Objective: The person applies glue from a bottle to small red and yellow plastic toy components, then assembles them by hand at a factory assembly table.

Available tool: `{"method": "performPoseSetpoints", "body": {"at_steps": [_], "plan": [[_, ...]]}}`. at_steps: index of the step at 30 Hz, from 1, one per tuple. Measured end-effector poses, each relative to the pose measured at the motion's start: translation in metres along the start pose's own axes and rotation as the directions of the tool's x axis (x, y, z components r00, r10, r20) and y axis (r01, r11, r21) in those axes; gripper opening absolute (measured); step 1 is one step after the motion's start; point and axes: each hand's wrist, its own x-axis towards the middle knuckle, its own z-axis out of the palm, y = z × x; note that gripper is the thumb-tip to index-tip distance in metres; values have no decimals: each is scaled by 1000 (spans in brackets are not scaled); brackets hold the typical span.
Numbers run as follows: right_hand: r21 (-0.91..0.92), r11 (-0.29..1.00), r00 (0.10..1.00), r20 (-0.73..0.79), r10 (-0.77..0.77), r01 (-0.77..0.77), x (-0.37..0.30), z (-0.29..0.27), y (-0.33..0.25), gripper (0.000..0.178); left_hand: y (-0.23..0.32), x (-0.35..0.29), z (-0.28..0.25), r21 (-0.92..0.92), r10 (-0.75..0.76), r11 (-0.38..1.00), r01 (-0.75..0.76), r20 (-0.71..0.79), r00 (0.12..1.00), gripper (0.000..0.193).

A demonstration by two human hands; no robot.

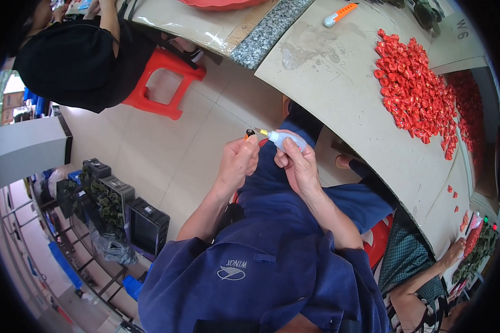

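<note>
My left hand (239,164) is closed, its fingers pinching a small piece with a dark round top (249,132) and an orange side; the rest of that piece is hidden. My right hand (300,168) wraps round a translucent squeeze bottle (286,139) with a yellow-based needle tip (262,132). The bottle tilts so that its tip points left, close to the dark top of the small piece. Whether the two touch I cannot tell. Both hands are held above my lap, to the left of the table's edge.
On the table (339,83) lie a heap of small shiny red pieces (408,83) and an orange tool with a white end (340,15). A red stool (175,83) stands beside a person at upper left. Another person's hand (455,251) rests at lower right. Dark crates (148,227) stand left.
</note>
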Motion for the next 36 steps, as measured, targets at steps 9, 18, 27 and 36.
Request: {"method": "performPoseSetpoints", "body": {"at_steps": [9,18,27,36], "plan": [[11,1000,1000,-1,0,0,-1,0,0,25,1,-1,1,-1,-5,1000,5,-22,1000,39],[11,1000,1000,-8,10,-10,0,0,-1,24,2,-1,4,10,-11,1000,11,-28,1000,39],[6,1000,1000,-3,2,-2,0,-1,0,26,3,-2,3,-10,-26,1000,26,-36,999,40],[-4,1000,1000,1,10,-10,2,-1,1,28,3,-2,2,-6,-29,1000,29,-44,999,41]]}}
